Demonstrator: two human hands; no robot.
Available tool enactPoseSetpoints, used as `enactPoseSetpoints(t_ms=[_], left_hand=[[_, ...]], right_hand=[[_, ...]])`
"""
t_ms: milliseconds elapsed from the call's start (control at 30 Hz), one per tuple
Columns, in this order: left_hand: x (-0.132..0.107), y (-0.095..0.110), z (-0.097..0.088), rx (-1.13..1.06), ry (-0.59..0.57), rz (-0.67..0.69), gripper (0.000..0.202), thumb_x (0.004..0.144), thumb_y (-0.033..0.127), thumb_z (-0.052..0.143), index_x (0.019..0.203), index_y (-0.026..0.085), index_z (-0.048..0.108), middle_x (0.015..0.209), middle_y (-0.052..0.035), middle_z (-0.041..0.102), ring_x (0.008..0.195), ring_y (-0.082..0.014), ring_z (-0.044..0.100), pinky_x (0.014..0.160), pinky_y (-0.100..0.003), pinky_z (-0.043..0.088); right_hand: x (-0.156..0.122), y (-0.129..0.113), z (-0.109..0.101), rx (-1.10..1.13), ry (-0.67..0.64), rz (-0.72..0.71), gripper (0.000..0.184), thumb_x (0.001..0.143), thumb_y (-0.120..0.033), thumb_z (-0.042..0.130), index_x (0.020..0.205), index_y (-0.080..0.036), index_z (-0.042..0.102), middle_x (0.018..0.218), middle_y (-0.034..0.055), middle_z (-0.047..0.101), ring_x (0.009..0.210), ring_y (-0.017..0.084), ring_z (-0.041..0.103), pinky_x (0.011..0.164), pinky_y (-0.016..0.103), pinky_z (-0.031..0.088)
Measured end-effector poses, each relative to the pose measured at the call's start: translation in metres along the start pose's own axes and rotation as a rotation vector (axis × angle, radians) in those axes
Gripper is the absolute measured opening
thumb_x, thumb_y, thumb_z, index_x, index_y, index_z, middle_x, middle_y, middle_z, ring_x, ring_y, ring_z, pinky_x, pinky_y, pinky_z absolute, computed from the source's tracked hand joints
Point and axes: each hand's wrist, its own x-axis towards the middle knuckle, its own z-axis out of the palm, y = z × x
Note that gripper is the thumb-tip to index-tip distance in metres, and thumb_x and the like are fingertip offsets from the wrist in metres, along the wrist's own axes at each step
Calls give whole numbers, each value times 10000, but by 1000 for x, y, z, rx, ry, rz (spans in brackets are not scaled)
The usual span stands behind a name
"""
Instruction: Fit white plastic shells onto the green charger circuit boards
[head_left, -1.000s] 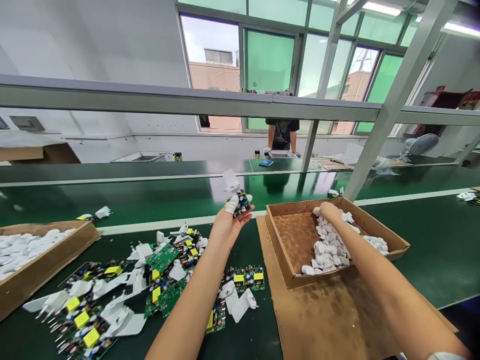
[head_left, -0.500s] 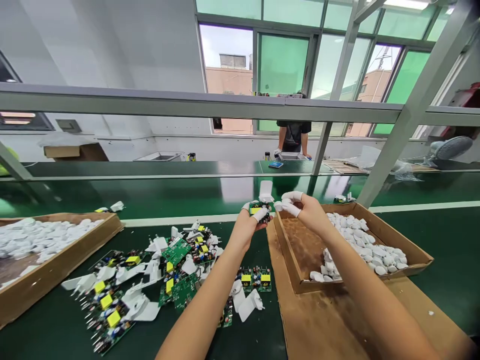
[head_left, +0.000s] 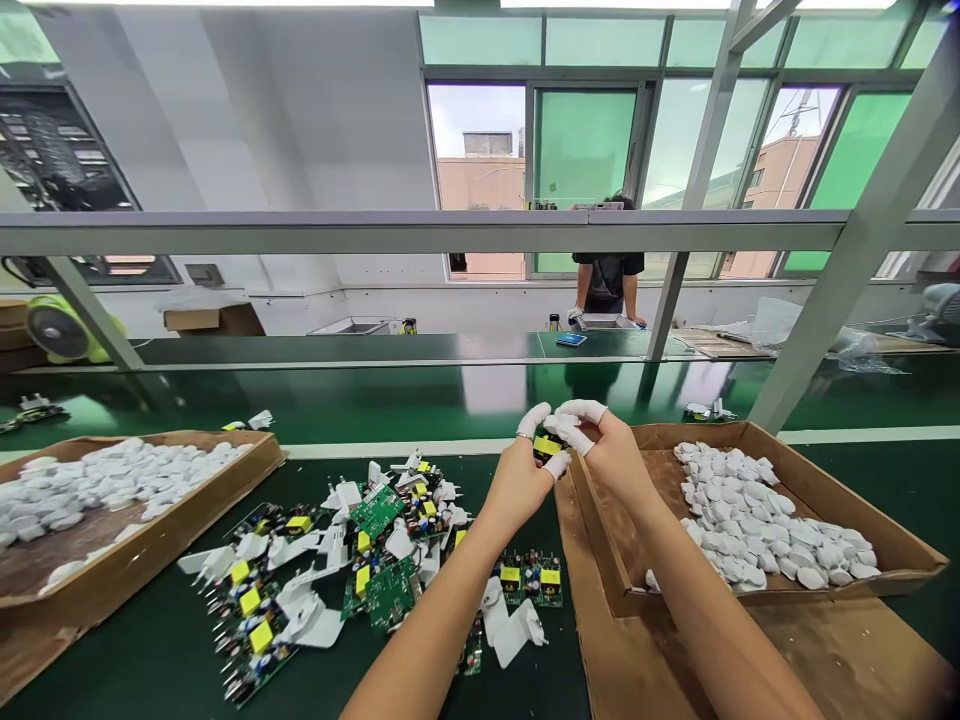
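My left hand (head_left: 523, 478), with white finger cots, is closed around a small circuit board (head_left: 547, 446) that has a yellow component on it. Beside it, my right hand (head_left: 616, 458), also in finger cots, pinches a small white plastic piece (head_left: 561, 424) against the top of that board. The fingers cover much of both parts. Left of my forearms lies a heap of circuit boards (head_left: 390, 590) with white plastic parts attached or mixed in. Two boards (head_left: 531, 578) sit side by side near my left forearm, just above a loose white plastic part (head_left: 517, 632).
A cardboard tray (head_left: 840, 590) of white pieces stands at right on a flat cardboard sheet (head_left: 600, 660). Another tray (head_left: 172, 510) of white pieces is at left. A slanted metal post (head_left: 817, 310) rises behind the right tray. Across the green bench, a person (head_left: 607, 285) stands.
My hands have come together, and the white piece in my right fingers now meets the board. The view has turned left, so everything appears shifted to the right.
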Motion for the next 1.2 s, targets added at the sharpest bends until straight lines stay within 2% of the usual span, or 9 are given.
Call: enactPoseSetpoints(t_ms=[167,367,567,633,733,867,933,1067,1200], left_hand=[[0,2,-3,-50,-1,86,418,612,161,620,1020,208,539,867,-23,600,776,-161,531,720,-220,393],[-2,3,-3,114,-23,134,282,670,208,571,947,206,517,871,-10,582,740,-136,523,653,-210,387],[5,-2,-2,-158,91,9,305,609,195,624,871,184,468,766,0,551,663,-113,527,596,-203,403],[9,-1,-7,-406,91,-114,317,623,225,612,888,183,443,811,-16,560,665,-130,556,547,-212,425],[13,5,-15,-716,56,-309,236,684,291,548,866,161,472,810,-35,576,643,-148,580,500,-227,441],[16,8,-18,-875,93,-492,169,733,293,493,793,137,524,701,-24,575,566,-125,568,417,-184,378],[17,6,-17,-888,132,-474,148,730,276,507,780,139,532,652,-4,561,507,-96,533,383,-167,333],[17,4,-11,-935,206,-365,112,713,227,533,802,160,531,708,21,575,550,-66,522,465,-160,380],[15,4,-5,-1017,294,-202,118,685,162,558,797,139,525,761,5,582,630,-73,535,564,-173,407]], right_hand=[[-3,-6,-8,-163,-150,-134,195,728,-231,467,897,-171,543,918,51,585,830,173,543,755,316,429],[-5,-11,-13,-226,-255,-189,193,767,-201,428,929,-188,532,945,33,573,881,166,524,775,298,416],[0,-13,-30,-135,149,-103,219,796,-310,406,956,-172,464,945,55,555,796,149,545,714,271,445],[-7,-12,-31,-411,-96,-42,160,782,-239,400,893,-170,492,874,46,571,752,150,546,673,264,442],[-30,-5,-14,-900,-691,6,148,717,-110,421,759,-153,557,753,58,601,717,191,565,660,297,429],[-50,3,6,-1028,-972,29,139,585,-37,533,673,-117,605,726,110,618,684,258,588,655,343,437],[-45,-4,3,-959,-885,39,229,626,-100,552,847,-124,605,870,119,610,754,255,586,654,323,454],[-21,-27,-3,-699,-331,-30,445,795,-250,402,1220,-131,346,1101,139,509,940,223,532,755,335,453],[-9,-28,18,-713,-185,-208,562,727,-250,486,1240,-119,298,1128,178,450,1041,288,451,799,415,430]])
